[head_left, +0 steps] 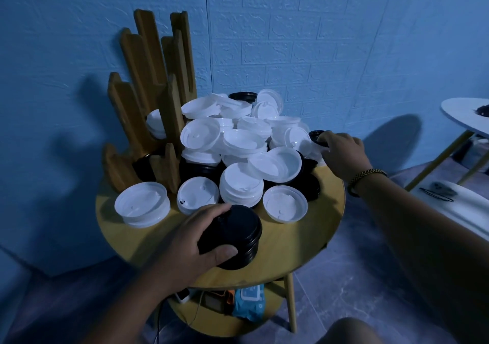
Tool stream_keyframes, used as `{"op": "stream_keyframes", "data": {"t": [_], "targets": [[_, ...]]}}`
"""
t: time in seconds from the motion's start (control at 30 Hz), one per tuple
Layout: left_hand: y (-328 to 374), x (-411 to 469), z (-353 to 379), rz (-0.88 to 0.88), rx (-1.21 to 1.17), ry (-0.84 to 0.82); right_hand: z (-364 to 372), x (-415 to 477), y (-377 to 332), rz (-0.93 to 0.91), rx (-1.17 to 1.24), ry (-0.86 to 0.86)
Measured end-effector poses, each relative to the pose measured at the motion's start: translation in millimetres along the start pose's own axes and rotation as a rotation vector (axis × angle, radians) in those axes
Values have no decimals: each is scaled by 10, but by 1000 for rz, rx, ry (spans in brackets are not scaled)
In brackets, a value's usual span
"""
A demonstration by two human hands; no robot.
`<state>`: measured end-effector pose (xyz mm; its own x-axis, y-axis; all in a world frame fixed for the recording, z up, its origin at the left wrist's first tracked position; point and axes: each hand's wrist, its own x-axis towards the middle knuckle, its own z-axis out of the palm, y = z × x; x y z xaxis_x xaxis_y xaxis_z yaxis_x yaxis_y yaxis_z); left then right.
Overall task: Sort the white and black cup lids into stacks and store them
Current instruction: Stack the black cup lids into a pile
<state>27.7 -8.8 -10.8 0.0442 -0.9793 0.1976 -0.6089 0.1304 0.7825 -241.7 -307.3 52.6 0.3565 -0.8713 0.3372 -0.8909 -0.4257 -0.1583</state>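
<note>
Your left hand (195, 240) holds the black stack (238, 232) at the bench (304, 240) front, fingers clamped round it. Your right hand (344, 155), fingers curled on a black lid (315, 134), lies at the pile's (238, 142) far right.

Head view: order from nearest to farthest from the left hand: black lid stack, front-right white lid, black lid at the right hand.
1. black lid stack, held in the left hand, at the front.
2. front-right white lid, to its right.
3. black lid at the right hand, far right.

L grip (194, 238) curled round lid stack (239, 231); R grip (344, 155) pinches black lid (314, 134).
</note>
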Motion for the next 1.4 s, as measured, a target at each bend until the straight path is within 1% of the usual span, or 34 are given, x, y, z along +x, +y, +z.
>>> {"op": "stream_keyframes", "data": {"t": [0.17,0.27,0.47,0.53,0.73,1.0,1.2,1.3,1.33,1.4], "targets": [[20,-7,-16,-1,4,-3,122,104,19,-4,-1,83],[26,-9,-20,-1,7,-3,131,110,1,0,38,136],[31,-8,-24,-5,15,-5,78,73,-6,22,125,173],[31,-6,-24,-4,15,-5,53,60,2,45,209,182],[39,-15,-23,3,18,3,13,22,-16,163,566,228],[25,-7,-22,1,1,-3,-33,5,-17,271,714,314],[-1,1,-11,-2,-19,-6,-171,-46,13,391,927,441],[-5,1,-6,5,-20,-3,-354,-232,-91,395,1092,513],[-1,-1,-6,5,-23,-2,-418,-327,-148,389,1170,518],[5,-6,-5,2,-30,-3,-539,-570,-309,359,1348,472]]}}
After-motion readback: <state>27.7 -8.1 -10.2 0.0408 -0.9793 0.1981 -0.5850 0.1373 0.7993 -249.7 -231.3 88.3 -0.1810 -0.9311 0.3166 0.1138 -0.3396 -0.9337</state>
